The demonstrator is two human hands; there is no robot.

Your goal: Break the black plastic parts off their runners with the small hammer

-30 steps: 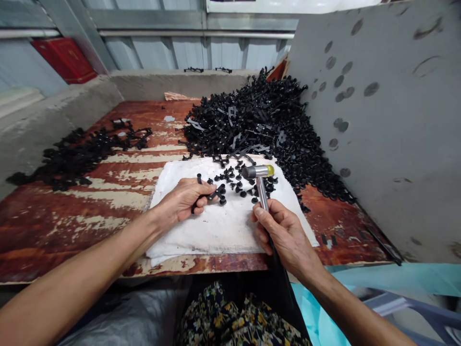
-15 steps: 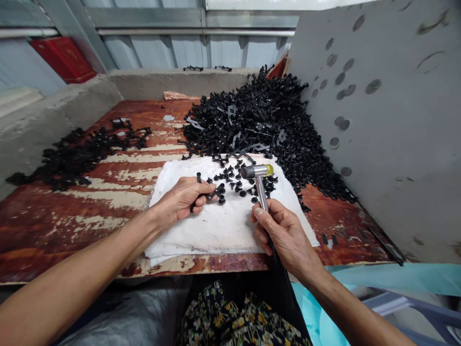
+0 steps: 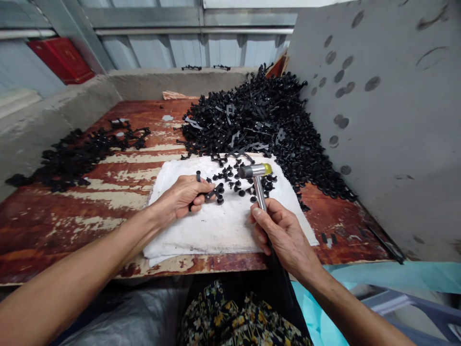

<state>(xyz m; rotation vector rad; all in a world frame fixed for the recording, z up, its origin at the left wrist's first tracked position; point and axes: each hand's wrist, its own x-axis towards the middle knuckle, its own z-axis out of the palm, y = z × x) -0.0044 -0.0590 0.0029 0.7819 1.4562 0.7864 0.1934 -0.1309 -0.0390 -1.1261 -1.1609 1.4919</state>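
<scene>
My left hand (image 3: 189, 194) is closed around a black plastic part (image 3: 216, 192) with round knobbed ends, just over the white cloth (image 3: 216, 230). Its fingers hide the middle of that part. In my right hand (image 3: 279, 226) is a mallet (image 3: 256, 170), gripped by its black handle; the head has a grey face on the left and a yellow one on the right. The mallet head is held up over several small black plugs (image 3: 230, 174) scattered on the cloth. A gap separates the mallet from my left hand.
A big heap of black parts (image 3: 248, 110) rises behind the cloth, against a grey panel (image 3: 378, 120) on the right. Another pile of black parts (image 3: 90, 151) lies on the worn red tabletop (image 3: 72, 230) at left. A low concrete ledge (image 3: 151, 84) bounds the back.
Both hands keep their grips and hardly move. The whole view has shifted very slightly.
</scene>
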